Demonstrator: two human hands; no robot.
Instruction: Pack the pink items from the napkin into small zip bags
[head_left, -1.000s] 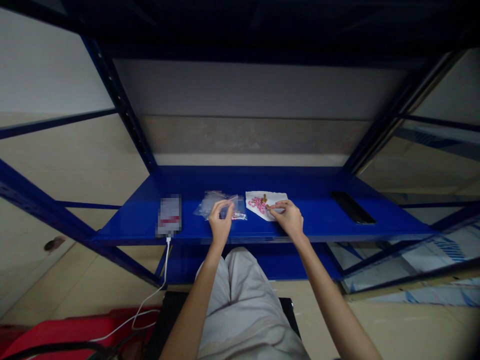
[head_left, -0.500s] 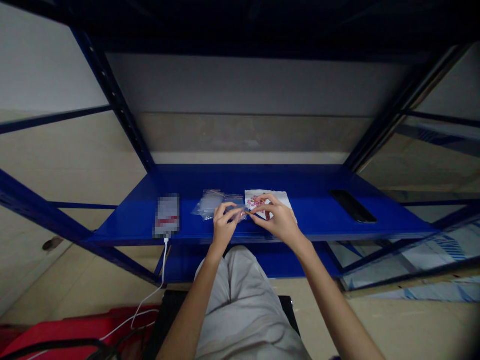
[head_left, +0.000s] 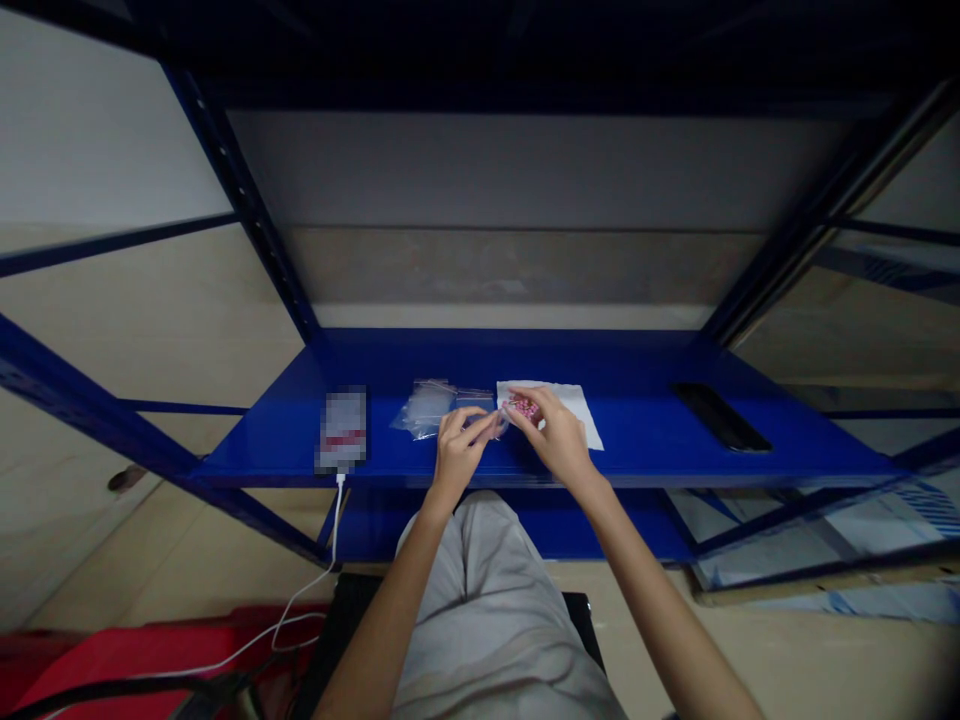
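Note:
My left hand (head_left: 461,445) pinches a small clear plastic bag (head_left: 502,422) between thumb and fingertips, above the front of the blue shelf. My right hand (head_left: 555,430) is curled at the other side of the bag, its thumb and fingertips closed on the bag's edge. Whether anything small is between those fingertips is hidden. Just behind the right fingers, a cluster of small pink bead-like pieces (head_left: 526,408) lies on a white sheet (head_left: 589,425). More clear plastic bags (head_left: 429,408) lie in a loose pile left of the sheet, behind my left hand.
On the blue shelf (head_left: 637,360), a blurred-out phone-like device (head_left: 343,430) with a white cable (head_left: 334,530) is at the left. A black flat object (head_left: 720,417) lies at the right. Blue posts frame both sides, and red material (head_left: 135,665) is at lower left.
The small golden piece seen at my right fingertips is no longer visible. My right hand has closed in on the bag, and more of the pink pieces show. The view has shifted slightly.

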